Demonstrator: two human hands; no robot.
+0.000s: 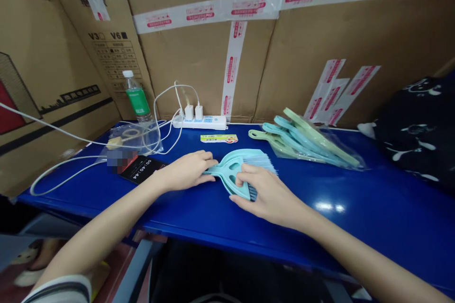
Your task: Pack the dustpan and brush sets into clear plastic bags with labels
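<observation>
A small light-blue brush and dustpan set (239, 170) lies on the blue table (373, 208) in front of me. My left hand (186, 170) rests on the handle end at the left, fingers curled over it. My right hand (265, 191) grips the near edge of the dustpan by the bristles, thumb on top. A small printed label card (218, 138) lies just behind the set.
A clear bag of green and blue brush sets (307, 142) lies at the right rear. A white power strip (200, 122) with chargers and cables, a water bottle (137, 97), a plastic bag (131, 137) and a timer (142, 169) are at the left. Cardboard walls surround the table; a dark bag (419, 123) sits right.
</observation>
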